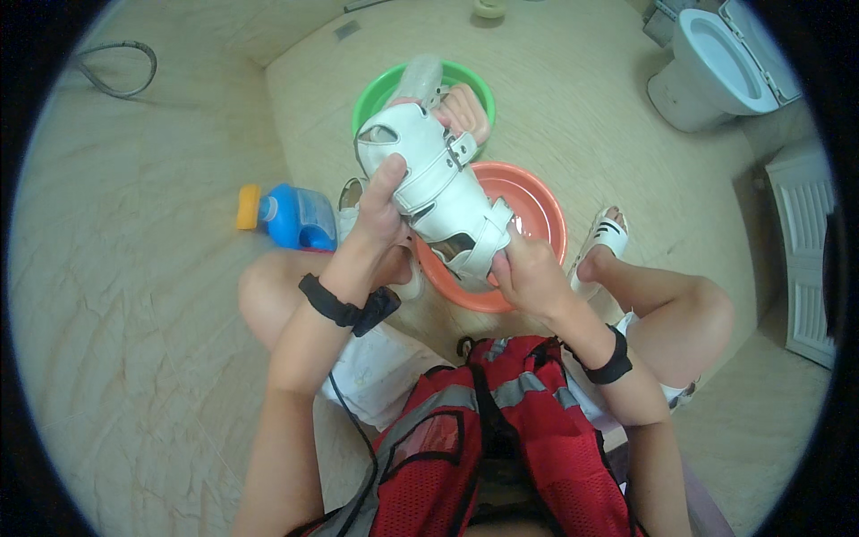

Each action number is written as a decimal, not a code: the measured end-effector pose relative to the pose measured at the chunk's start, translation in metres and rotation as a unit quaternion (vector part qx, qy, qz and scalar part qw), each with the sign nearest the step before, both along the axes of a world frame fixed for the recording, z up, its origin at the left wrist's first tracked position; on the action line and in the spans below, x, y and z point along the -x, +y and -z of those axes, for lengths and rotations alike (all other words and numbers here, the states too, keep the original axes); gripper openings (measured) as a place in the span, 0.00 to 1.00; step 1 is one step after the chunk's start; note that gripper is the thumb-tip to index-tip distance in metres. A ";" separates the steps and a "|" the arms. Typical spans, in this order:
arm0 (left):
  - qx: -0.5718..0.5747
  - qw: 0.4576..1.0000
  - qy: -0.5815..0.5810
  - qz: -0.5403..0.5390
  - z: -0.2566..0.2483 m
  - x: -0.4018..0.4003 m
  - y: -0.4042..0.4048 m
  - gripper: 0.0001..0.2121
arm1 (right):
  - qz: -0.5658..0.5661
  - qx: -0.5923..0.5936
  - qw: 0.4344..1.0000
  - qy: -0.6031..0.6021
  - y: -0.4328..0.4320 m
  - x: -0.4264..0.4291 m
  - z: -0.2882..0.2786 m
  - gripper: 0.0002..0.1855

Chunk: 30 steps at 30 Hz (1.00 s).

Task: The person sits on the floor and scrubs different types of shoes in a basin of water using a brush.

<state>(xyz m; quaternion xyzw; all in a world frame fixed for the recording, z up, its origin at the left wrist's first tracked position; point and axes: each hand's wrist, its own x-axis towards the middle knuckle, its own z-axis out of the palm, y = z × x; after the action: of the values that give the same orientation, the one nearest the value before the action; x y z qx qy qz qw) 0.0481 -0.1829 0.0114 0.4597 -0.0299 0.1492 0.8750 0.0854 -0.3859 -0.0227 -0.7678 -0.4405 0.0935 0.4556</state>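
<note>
A white strapped sandal with cut-outs and a metal buckle is held up in both my hands. My left hand grips its side, with the thumb on the upper. At the nearer end, my right hand pinches the sandal by its crossed straps. Below it stands an orange plastic basin, partly covered by the sandal and my right hand; bright glints show inside. Just beyond is a green basin with a pale pink shoe-like item and a whitish translucent item in it.
A blue plastic bottle with an orange cap lies on the floor by my left knee. My foot in a white slide is right of the orange basin. A toilet, a louvred cabinet and a hose are along the sides.
</note>
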 end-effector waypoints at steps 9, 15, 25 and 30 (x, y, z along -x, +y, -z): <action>0.101 0.992 0.045 -0.061 0.001 0.004 0.013 0.34 | -0.110 0.128 0.986 -0.015 -0.020 -0.003 -0.002 0.14; 0.122 0.986 0.095 -0.061 0.006 0.000 0.005 0.27 | -0.039 0.116 0.990 -0.063 0.014 -0.012 -0.010 0.09; 0.030 0.994 0.043 -0.101 -0.024 0.009 -0.013 0.29 | 0.003 0.069 0.995 -0.066 0.011 -0.010 0.000 0.12; -0.068 0.991 0.000 -0.113 -0.022 0.000 -0.004 0.30 | 0.038 0.044 0.993 -0.105 0.001 -0.023 0.003 0.12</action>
<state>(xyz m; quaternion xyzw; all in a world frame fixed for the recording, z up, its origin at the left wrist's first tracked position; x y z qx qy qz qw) 0.0484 -0.1864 0.0338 0.5182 0.0121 0.2453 0.8192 0.1086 -0.3852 -0.0253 -0.8086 -0.4524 0.0140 0.3760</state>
